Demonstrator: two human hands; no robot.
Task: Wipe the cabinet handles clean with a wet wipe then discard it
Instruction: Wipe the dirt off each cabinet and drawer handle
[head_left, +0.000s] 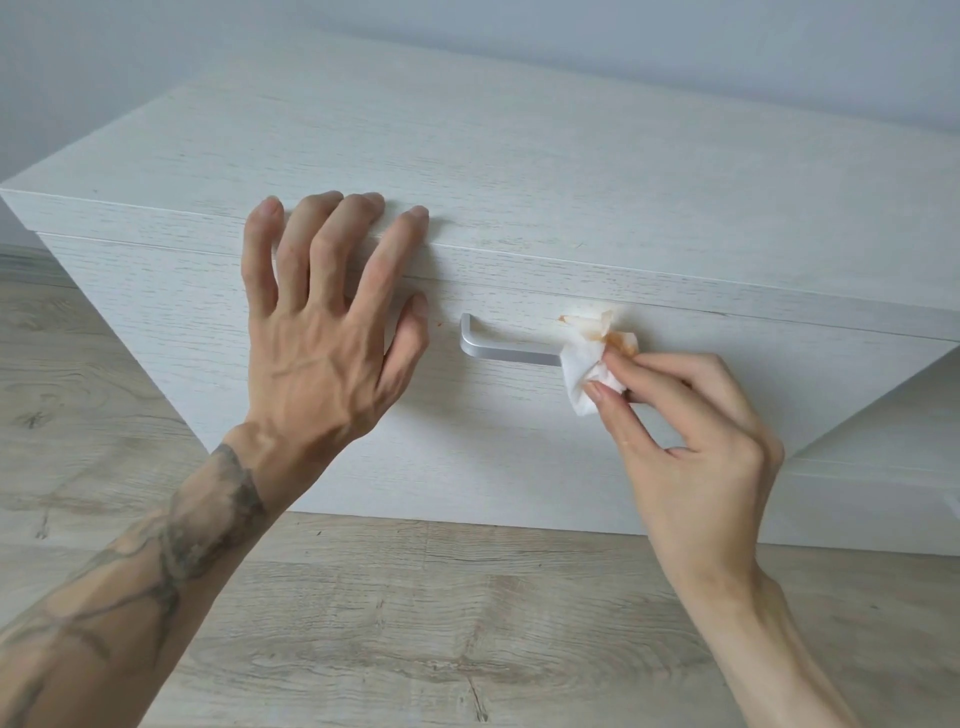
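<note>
A: State the largest items in view.

B: A white wood-grain cabinet (519, 171) stands on a pale plank floor (415, 623), against a plain wall (675, 41). Its front panel faces the camera, below the top slab.

A: Left hand position and grip?

B: The left hand (322, 338) lies flat against the cabinet front, fingers spread, fingertips hooked over the front edge of the top. It grips nothing. The forearm carries a dark tattoo.

A: Right hand?

B: The right hand (691, 447) pinches a crumpled wet wipe (587, 364) between thumb and fingertips.

A: Location of the wipe?

B: Pressed against the right end of the silver bar handle (511, 353), covering that end. The handle's left end and bend are exposed. The wipe is white with orange-brown staining on its upper part.

A: Any residue on the cabinet?

B: A small orange smear (563, 318) shows on the panel just above the handle's right end, touching the wipe's upper edge.
</note>
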